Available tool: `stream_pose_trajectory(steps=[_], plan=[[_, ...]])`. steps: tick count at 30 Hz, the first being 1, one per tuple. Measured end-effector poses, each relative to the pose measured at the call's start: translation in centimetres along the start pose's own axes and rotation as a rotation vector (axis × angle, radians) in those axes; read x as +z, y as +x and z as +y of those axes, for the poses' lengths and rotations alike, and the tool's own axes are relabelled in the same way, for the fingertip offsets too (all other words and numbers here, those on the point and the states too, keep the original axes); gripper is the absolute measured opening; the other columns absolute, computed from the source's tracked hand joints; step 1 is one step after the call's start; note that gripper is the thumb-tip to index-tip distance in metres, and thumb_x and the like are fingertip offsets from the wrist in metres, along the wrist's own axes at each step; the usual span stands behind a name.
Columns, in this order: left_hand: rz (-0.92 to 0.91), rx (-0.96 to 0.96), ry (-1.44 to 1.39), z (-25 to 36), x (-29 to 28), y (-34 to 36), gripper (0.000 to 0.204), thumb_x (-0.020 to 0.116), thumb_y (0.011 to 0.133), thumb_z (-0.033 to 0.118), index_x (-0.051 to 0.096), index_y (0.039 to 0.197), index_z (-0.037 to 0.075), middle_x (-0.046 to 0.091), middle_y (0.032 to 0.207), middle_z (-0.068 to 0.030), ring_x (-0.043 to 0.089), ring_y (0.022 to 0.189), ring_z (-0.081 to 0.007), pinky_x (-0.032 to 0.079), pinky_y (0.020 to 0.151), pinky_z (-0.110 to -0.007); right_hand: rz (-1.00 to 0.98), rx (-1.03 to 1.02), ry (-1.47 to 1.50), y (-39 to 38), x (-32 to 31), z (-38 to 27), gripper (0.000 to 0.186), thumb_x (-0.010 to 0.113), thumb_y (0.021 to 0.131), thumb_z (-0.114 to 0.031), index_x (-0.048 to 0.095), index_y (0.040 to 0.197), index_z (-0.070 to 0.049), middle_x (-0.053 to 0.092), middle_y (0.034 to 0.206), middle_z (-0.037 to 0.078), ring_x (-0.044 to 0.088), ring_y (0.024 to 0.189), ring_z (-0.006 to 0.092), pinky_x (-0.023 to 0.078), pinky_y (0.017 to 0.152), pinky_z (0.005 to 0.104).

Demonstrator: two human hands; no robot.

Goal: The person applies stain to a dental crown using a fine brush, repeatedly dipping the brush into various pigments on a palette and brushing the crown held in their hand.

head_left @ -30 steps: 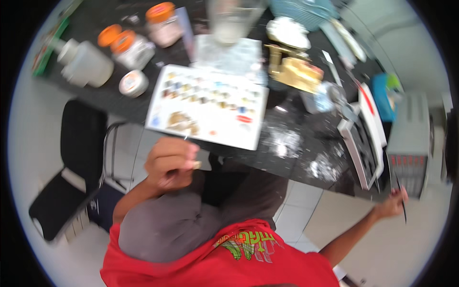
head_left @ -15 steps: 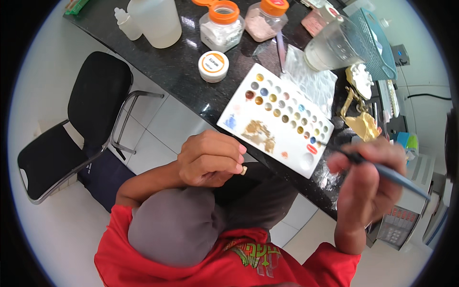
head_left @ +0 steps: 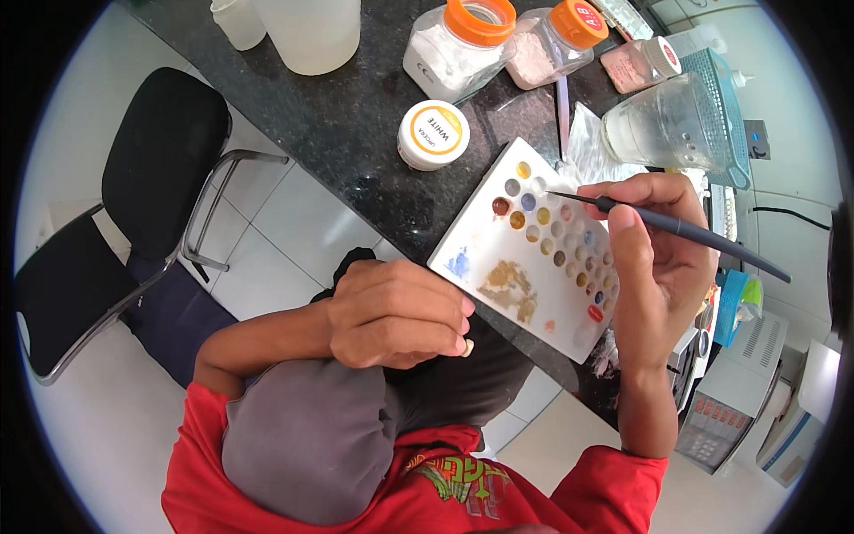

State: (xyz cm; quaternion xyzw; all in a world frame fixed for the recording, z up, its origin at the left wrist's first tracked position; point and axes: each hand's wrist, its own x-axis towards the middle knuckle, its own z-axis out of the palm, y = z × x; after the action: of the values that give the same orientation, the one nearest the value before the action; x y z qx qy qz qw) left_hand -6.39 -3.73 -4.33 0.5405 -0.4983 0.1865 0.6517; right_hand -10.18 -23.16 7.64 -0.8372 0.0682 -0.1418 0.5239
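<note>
My left hand (head_left: 400, 316) is closed, pinching a small cream dental crown (head_left: 468, 348) at the fingertips, just off the table's near edge. A slim dark paintbrush (head_left: 712, 235) is gripped in my right hand (head_left: 654, 267). Its fine tip hovers over or touches the upper wells of a white paint palette (head_left: 556, 298); I cannot tell which. Rows of round wells hold yellow, brown, blue, grey and pale colours. Brown and blue smears mark the palette's flat part. My right hand hides the palette's right side.
On the black tabletop (head_left: 356, 133) stand a white lidded jar (head_left: 433, 133), an orange-rimmed jar of white powder (head_left: 454, 53), a pink powder jar (head_left: 538, 58) and a clear cup (head_left: 663, 125). Behind the cup is a blue basket (head_left: 729, 133). A black chair (head_left: 165, 151) stands at left.
My right hand has moved up and left with the paintbrush, from the palette's lower right to its upper wells. My left hand still holds the crown. The view has shifted slightly.
</note>
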Motion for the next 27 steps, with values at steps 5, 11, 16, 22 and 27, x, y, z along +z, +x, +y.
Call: stream_pose_trajectory(steps=[5, 11, 16, 22, 27], plan=[[-0.023, -0.049, -0.001, 0.42, -0.03, 0.13, 0.018, 0.074, 0.078, 0.004, 0.059, 0.086, 0.009, 0.061, 0.086, -0.0042, 0.064, 0.074, -0.0165, 0.048, 0.06, -0.024, -0.013, -0.004, 0.022, -0.23, -0.4, 0.4, 0.012, 0.059, 0.086, -0.001, 0.058, 0.093, 0.008, 0.064, 0.09, 0.012, 0.062, 0.082, 0.013, 0.049, 0.075, 0.0236], [-0.021, -0.068, -0.002, 0.55, 0.19, -0.03, 0.018, 0.072, 0.078, 0.0, 0.058, 0.086, 0.009, 0.06, 0.088, -0.0052, 0.063, 0.074, -0.0167, 0.047, 0.062, -0.024, -0.008, 0.066, 0.078, -0.21, -0.39, 0.28, 0.012, 0.059, 0.087, -0.003, 0.058, 0.093, 0.007, 0.065, 0.096, 0.016, 0.063, 0.085, 0.0141, 0.05, 0.077, 0.0245], [-0.023, -0.062, -0.004, 0.47, 0.18, -0.11, 0.019, 0.072, 0.078, 0.0, 0.058, 0.087, 0.009, 0.06, 0.089, -0.0058, 0.064, 0.075, -0.0169, 0.047, 0.061, -0.024, -0.056, 0.056, -0.001, -0.3, -0.87, 0.13, 0.013, 0.058, 0.089, -0.006, 0.057, 0.094, 0.005, 0.066, 0.101, 0.02, 0.063, 0.091, 0.0166, 0.052, 0.081, 0.0272], [-0.035, -0.061, -0.014, 0.44, 0.04, -0.08, 0.019, 0.072, 0.078, 0.0, 0.058, 0.087, 0.008, 0.06, 0.09, -0.0056, 0.064, 0.076, -0.0171, 0.046, 0.061, -0.025, -0.086, 0.074, 0.005, -0.18, -0.78, 0.07, 0.013, 0.058, 0.089, -0.006, 0.057, 0.093, 0.006, 0.065, 0.101, 0.021, 0.064, 0.096, 0.0191, 0.052, 0.082, 0.0277], [-0.028, -0.055, -0.011, 0.39, 0.12, 0.04, 0.018, 0.072, 0.078, 0.001, 0.058, 0.087, 0.008, 0.061, 0.088, -0.0055, 0.063, 0.075, -0.0171, 0.046, 0.061, -0.025, -0.146, -0.012, -0.024, 0.14, -0.66, 0.33, 0.011, 0.057, 0.088, -0.003, 0.057, 0.093, 0.006, 0.064, 0.1, 0.019, 0.063, 0.1, 0.0203, 0.051, 0.081, 0.0273]])
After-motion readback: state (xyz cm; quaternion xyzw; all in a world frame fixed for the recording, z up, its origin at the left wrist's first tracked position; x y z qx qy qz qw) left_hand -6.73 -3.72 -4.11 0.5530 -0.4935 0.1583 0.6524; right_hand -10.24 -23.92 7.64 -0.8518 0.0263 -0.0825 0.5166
